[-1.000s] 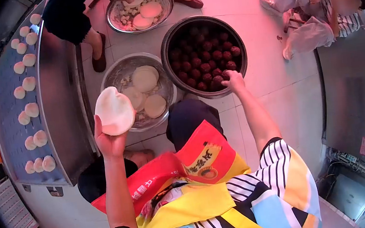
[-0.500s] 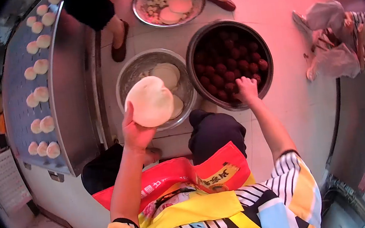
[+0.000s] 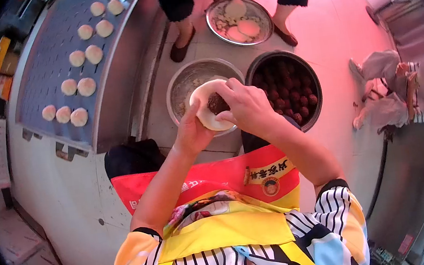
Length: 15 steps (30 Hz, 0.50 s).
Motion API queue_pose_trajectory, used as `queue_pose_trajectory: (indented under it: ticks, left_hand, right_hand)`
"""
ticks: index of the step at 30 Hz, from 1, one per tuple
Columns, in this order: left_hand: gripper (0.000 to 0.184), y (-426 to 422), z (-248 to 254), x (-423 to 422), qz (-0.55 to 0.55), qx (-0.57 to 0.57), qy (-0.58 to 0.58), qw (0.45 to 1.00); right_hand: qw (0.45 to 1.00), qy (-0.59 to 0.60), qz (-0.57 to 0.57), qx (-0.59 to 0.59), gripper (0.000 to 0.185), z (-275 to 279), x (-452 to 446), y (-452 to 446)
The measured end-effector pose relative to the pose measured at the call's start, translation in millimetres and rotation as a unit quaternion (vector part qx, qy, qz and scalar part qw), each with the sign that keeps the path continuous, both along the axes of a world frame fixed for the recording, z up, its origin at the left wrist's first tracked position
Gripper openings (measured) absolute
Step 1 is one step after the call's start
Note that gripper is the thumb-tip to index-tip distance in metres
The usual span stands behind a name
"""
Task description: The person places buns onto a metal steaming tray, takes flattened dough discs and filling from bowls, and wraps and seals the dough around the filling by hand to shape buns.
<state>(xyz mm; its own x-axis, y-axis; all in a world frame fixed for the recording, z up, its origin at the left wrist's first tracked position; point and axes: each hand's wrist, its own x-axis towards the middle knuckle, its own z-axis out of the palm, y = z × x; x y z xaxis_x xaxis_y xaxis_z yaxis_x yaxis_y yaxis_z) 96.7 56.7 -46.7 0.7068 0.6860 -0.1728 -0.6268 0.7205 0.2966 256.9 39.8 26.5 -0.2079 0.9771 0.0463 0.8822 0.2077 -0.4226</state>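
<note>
Creamy white, the dough round (image 3: 203,115) rests in the left hand (image 3: 190,131), its thumb lapped along the edge in a loosely closed grip. The right hand (image 3: 249,104) curls over a dark ball (image 3: 215,104) on the dough; whether that grip pinches or merely presses, I cannot tell. All this sits left of the dark pot (image 3: 315,80). The dough looks soft, light and easily torn, best cupped from beneath; the ball seems crumbly, so gentle fingers suit it.

More dark balls crowd inside the pot. Just left of it stands a floured bowl (image 3: 171,89), largely hidden by the hands. Beyond the pot, a second bowl (image 3: 268,17) holds flat pale rounds and small lumps. Well left of the pot, a slotted metal bench (image 3: 50,62) carries pale buns (image 3: 87,87).
</note>
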Motion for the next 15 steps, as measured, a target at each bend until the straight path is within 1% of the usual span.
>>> queue_pose_trajectory:
  ticks: [1, 3, 4, 5, 7, 8, 9, 10, 11, 14, 15]
  left_hand:
    - [0.055, -3.0, 1.3, -9.4, 0.012, 0.019, 0.016, 1.000]
    - [0.051, -10.4, 11.3, -20.6, 0.029, 0.064, 0.084, 0.994]
    - [0.052, -12.8, 18.1, -26.1, 0.034, 0.088, 0.118, 0.988]
    - [0.051, -14.9, 22.5, -33.3, 0.044, 0.101, 0.112, 0.988]
    - [0.051, -18.6, 31.1, -43.5, 0.064, 0.129, 0.098, 0.985]
    - [0.049, -23.7, 35.2, -50.9, 0.068, 0.100, 0.103, 0.987]
    - [0.048, -24.8, 41.9, -56.6, 0.062, 0.091, 0.081, 0.991]
    - [0.047, -28.3, 48.6, -62.7, 0.052, 0.080, 0.062, 0.994]
    - [0.046, -32.0, 50.7, -68.9, 0.036, 0.067, 0.045, 0.996]
    - [0.046, -35.6, 45.2, -74.5, 0.034, 0.088, 0.053, 0.994]
    - [0.046, -37.3, 43.1, -76.6, 0.033, 0.090, 0.062, 0.993]
  right_hand:
    - [0.999, 0.001, 0.011, 0.040, 0.043, -0.8, -10.4, -2.2]
    - [0.994, 0.008, 0.029, 0.109, 0.040, -7.5, -29.1, -10.8]
    - [0.992, -0.007, 0.032, 0.121, 0.034, -7.2, -37.7, -12.8]
    - [0.992, 0.088, 0.016, 0.089, 0.032, -2.1, -41.2, -13.6]
    - [0.961, 0.274, -0.016, 0.020, 0.030, 15.2, -30.9, -12.9]
    - [0.944, 0.319, -0.072, 0.045, 0.029, -9.0, -15.9, -8.4]
    - [0.922, 0.347, -0.150, -0.084, 0.024, 5.1, -16.5, -9.0]
    - [0.865, 0.431, -0.153, -0.205, 0.023, 2.0, -11.6, -6.0]
    - [0.785, 0.506, -0.157, -0.322, 0.022, -6.1, -9.9, -4.6]
    - [0.733, 0.593, -0.121, -0.310, 0.019, -15.6, -21.0, -2.3]
    - [0.748, 0.578, -0.108, -0.307, 0.018, -15.1, -26.2, -2.5]
